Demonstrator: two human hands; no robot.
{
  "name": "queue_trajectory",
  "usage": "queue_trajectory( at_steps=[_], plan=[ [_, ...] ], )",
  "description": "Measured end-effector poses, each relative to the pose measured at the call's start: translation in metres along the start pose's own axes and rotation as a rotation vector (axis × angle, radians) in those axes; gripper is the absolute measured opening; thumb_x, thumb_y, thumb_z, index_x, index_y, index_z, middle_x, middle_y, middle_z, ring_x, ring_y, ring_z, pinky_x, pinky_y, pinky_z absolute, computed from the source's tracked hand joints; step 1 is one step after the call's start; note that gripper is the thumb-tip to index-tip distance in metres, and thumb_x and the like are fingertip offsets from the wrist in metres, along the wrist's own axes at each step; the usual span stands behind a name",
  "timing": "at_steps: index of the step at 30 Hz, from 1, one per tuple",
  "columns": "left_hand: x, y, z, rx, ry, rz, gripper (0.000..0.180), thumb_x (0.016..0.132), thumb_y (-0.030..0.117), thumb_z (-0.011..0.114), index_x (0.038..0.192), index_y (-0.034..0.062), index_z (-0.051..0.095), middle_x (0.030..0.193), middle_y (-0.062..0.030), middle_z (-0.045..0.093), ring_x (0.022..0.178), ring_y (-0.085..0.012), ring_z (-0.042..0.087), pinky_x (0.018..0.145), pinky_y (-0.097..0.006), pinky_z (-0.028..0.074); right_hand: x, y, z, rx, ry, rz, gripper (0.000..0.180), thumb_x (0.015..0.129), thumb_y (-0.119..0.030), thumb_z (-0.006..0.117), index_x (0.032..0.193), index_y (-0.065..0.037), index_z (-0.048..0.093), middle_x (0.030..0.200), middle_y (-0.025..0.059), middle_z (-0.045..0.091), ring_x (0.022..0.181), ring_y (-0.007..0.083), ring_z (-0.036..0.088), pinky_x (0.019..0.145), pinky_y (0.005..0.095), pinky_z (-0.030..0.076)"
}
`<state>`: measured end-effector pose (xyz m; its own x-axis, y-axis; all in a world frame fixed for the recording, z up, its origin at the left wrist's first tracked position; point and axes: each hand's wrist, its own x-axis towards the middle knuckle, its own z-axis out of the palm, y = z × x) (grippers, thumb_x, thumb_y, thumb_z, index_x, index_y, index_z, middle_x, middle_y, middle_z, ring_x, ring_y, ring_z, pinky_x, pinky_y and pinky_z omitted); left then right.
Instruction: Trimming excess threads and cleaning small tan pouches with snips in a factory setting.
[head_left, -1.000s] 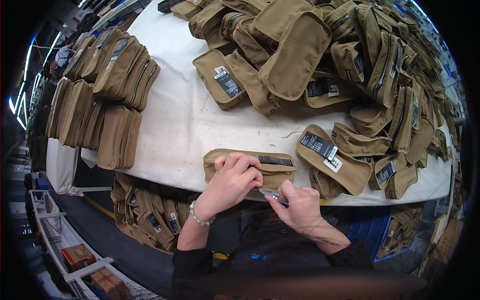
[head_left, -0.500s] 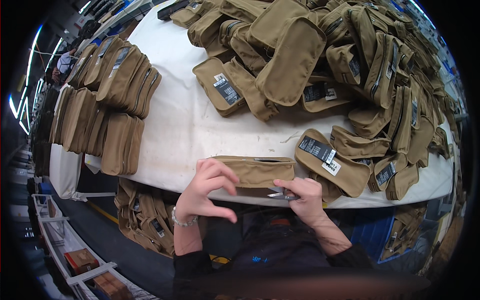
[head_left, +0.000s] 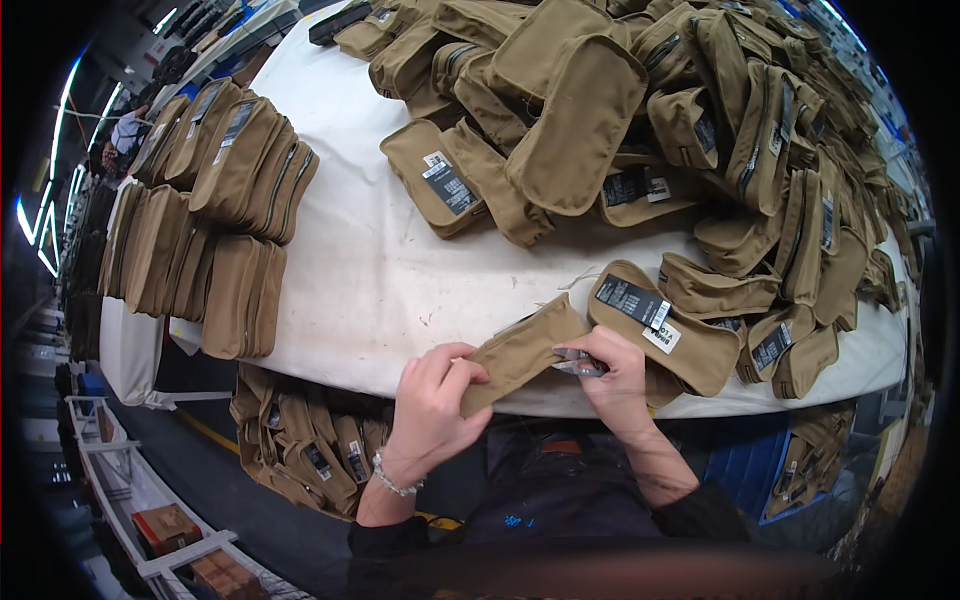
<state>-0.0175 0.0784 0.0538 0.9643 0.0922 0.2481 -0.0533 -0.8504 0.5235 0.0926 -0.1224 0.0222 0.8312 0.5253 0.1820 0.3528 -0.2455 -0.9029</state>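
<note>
Your left hand (head_left: pixel 437 405) was closed on the near end of a tan pouch (head_left: pixel 528 350), which slanted away between your hands. Your right hand (head_left: pixel 613 372) curled around metal snips (head_left: pixel 578 363) beside it. Beyond, heaped pouches (head_left: pixel 580 125) covered the counter (head_left: pixel 345 250) partly.

The left hand (head_left: pixel 434 408) pinches; the right hand (head_left: pixel 614 377) is curled.

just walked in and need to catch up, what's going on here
A person's left hand holds one end of a tan pouch, slanted at the near edge of a white-covered table. The right hand grips what look like small metal snips close to it; whether they touch is unclear. Beyond lies a loose heap of similar pouches, with neat stacks at left.
</note>
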Motion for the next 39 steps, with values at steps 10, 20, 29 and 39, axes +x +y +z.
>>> queue_trajectory(
  at_steps=[10,20,29,39],
  plan=[
    [-0.008,0.024,0.017,0.115,0.192,-0.027,0.028,0.066,0.028,0.082,0.079,0.0118,0.063,0.103,-0.0019,0.059,0.095,-0.0240,0.053,0.082,-0.037,0.035,0.004,0.005,0.007,-0.050,0.066,-0.008,0.020,0.072,0.011,0.058,0.088,0.001,0.067,0.073,0.0070,0.059,0.066,0.0154,0.055,0.062,0.0242,0.041],
    [-0.024,0.033,0.028,0.224,0.181,0.059,0.009,0.078,0.011,0.065,0.075,0.0061,0.059,0.077,-0.0049,0.051,0.074,-0.0204,0.050,0.067,-0.033,0.039,-0.010,0.047,0.027,-0.073,0.208,-0.286,0.043,0.062,0.017,0.053,0.096,-0.003,0.070,0.065,0.0037,0.048,0.055,0.0129,0.044,0.052,0.0245,0.032],
    [-0.019,0.043,0.029,0.198,0.268,0.020,0.008,0.077,0.010,0.067,0.075,0.0066,0.059,0.076,-0.0041,0.051,0.074,-0.0205,0.051,0.068,-0.033,0.039,-0.008,0.054,0.025,0.145,0.187,-0.208,0.037,0.073,0.016,0.053,0.104,0.001,0.067,0.085,0.0054,0.062,0.070,0.0091,0.054,0.066,0.0200,0.043],
    [-0.022,0.071,0.045,0.186,0.314,-0.183,0.010,0.079,0.012,0.068,0.078,0.0054,0.061,0.078,-0.0055,0.054,0.076,-0.0229,0.054,0.070,-0.035,0.041,-0.011,0.050,0.022,0.509,0.041,0.035,0.017,0.091,0.001,0.055,0.105,0.002,0.063,0.092,0.0030,0.061,0.075,0.0064,0.052,0.068,0.0201,0.041]
  ],
)
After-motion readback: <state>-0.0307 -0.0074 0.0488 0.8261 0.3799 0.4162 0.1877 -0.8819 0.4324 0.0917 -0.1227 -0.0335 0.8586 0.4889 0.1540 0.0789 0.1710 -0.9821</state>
